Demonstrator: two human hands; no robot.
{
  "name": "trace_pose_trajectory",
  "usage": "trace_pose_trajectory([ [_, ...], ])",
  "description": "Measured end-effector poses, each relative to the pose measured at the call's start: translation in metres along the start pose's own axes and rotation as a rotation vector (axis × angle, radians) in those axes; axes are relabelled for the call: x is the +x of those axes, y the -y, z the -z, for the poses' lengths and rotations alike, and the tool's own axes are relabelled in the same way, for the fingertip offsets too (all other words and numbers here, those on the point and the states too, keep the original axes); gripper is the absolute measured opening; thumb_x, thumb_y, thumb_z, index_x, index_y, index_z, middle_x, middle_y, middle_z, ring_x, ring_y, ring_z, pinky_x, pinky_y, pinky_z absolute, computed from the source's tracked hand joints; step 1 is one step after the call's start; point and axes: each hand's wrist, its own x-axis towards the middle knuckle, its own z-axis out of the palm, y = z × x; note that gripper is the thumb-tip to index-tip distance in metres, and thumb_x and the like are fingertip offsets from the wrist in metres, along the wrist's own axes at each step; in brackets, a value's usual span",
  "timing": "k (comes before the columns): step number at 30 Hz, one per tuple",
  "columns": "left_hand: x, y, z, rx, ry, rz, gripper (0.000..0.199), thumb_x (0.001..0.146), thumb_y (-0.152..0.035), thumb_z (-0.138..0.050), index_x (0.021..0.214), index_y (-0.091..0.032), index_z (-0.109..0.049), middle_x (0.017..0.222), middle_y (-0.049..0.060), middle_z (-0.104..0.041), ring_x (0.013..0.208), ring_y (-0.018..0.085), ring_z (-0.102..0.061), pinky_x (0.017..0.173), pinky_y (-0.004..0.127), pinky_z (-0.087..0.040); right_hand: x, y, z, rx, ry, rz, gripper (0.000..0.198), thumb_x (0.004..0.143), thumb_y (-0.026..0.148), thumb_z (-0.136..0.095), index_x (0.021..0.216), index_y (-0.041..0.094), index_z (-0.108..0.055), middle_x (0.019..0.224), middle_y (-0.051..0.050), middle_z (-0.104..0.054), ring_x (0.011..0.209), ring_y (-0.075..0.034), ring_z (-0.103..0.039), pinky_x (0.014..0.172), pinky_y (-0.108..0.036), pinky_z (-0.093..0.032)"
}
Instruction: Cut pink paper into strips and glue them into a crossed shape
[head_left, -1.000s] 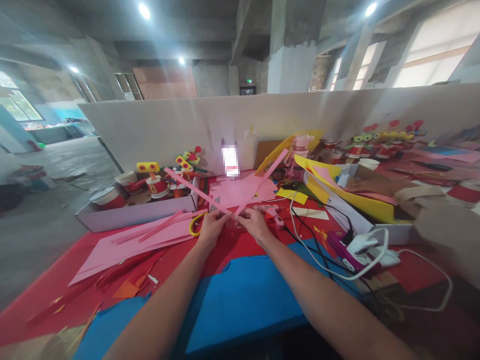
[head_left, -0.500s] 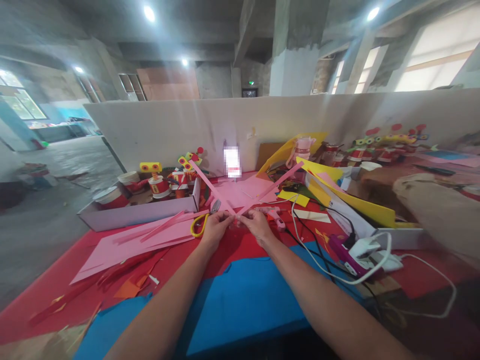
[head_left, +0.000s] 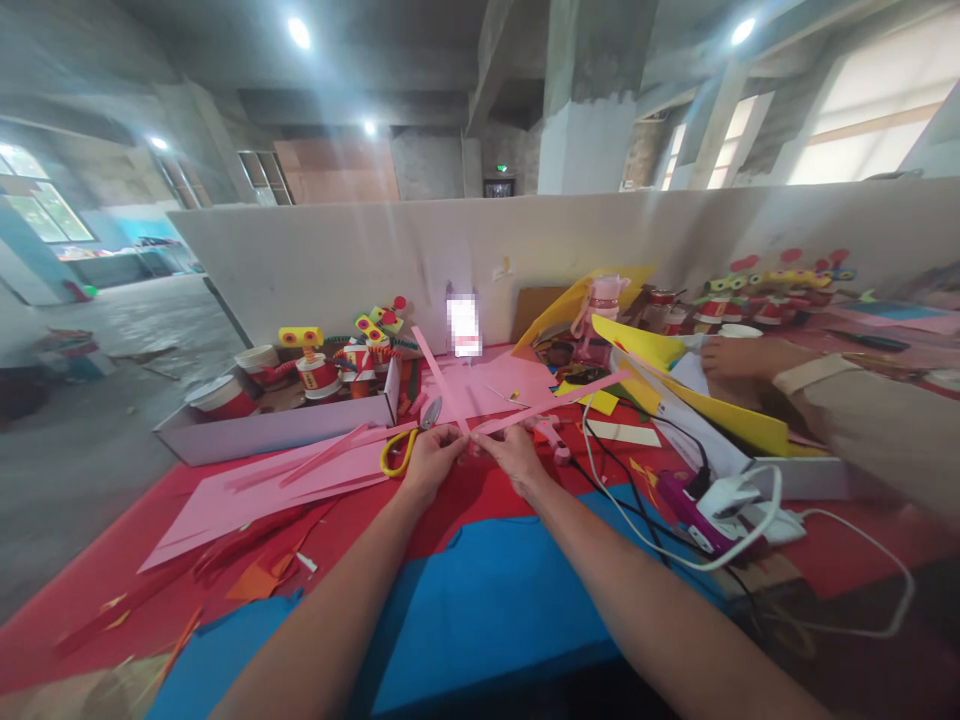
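Two pink paper strips meet at my fingertips. The left strip (head_left: 441, 372) rises steeply, while the right strip (head_left: 566, 400) slants low out to the right. My left hand (head_left: 435, 458) pinches the strips where they meet, and my right hand (head_left: 516, 458) pinches close beside it; the exact join is hidden by the fingers. Scissors with yellow handles (head_left: 397, 455) lie just left of my left hand. On the right of my right hand rests a pink glue gun (head_left: 553, 440). Pink paper sheets (head_left: 495, 385) spread behind both hands.
At left, a box (head_left: 285, 435) holds paper-cup robot figures (head_left: 315, 375). Pink sheets (head_left: 262, 500) and red scraps lie before it. A purple power strip (head_left: 694, 515) with white cables sits right. Beyond it, a co-worker's arm (head_left: 847, 400) reaches over a box with yellow sheets (head_left: 720, 415).
The left strip has swung more upright and the right strip has dropped lower to the right. My hands stay nearly in place. The co-worker's hand has come into view over the right box.
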Motion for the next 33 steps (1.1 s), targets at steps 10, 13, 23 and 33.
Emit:
trace_pose_trajectory([
  [10,-0.001,-0.001,0.003,-0.129,-0.048,0.060,0.033,0.061,-0.044,-0.080,0.062,-0.015,-0.063,0.052,0.000,-0.059,0.048,0.010,-0.049,0.052,0.022,-0.038,0.001,0.002,-0.002,0.228,0.065,-0.119,0.035,0.051,0.044,-0.084,0.067,0.016,-0.070,0.060,0.000,-0.066,0.060,-0.014,-0.061,0.072,-0.033,-0.055],
  [13,-0.002,-0.004,0.001,-0.124,-0.033,0.052,0.031,0.063,-0.042,-0.079,0.059,-0.015,-0.062,0.051,0.000,-0.059,0.048,0.009,-0.049,0.052,0.022,-0.038,0.000,0.003,-0.002,0.247,0.045,-0.138,0.039,0.048,0.046,-0.086,0.067,0.016,-0.069,0.058,0.001,-0.064,0.057,-0.013,-0.059,0.069,-0.032,-0.055],
  [23,-0.003,0.000,-0.004,-0.225,-0.043,0.163,0.019,0.057,-0.030,-0.074,0.059,-0.013,-0.065,0.050,0.004,-0.061,0.043,0.010,-0.048,0.047,0.024,-0.036,-0.006,0.002,-0.005,0.173,0.041,-0.122,0.041,0.051,0.050,-0.084,0.073,0.017,-0.071,0.062,0.001,-0.064,0.058,-0.013,-0.058,0.065,-0.029,-0.052],
  [33,-0.008,-0.010,-0.011,-0.210,0.036,0.119,0.029,0.059,-0.035,-0.081,0.076,-0.014,-0.072,0.068,0.005,-0.070,0.060,0.015,-0.059,0.057,0.026,-0.045,0.002,-0.006,-0.002,0.171,-0.098,-0.052,0.036,0.056,0.048,-0.080,0.072,0.017,-0.070,0.057,0.002,-0.063,0.056,-0.013,-0.058,0.062,-0.028,-0.049],
])
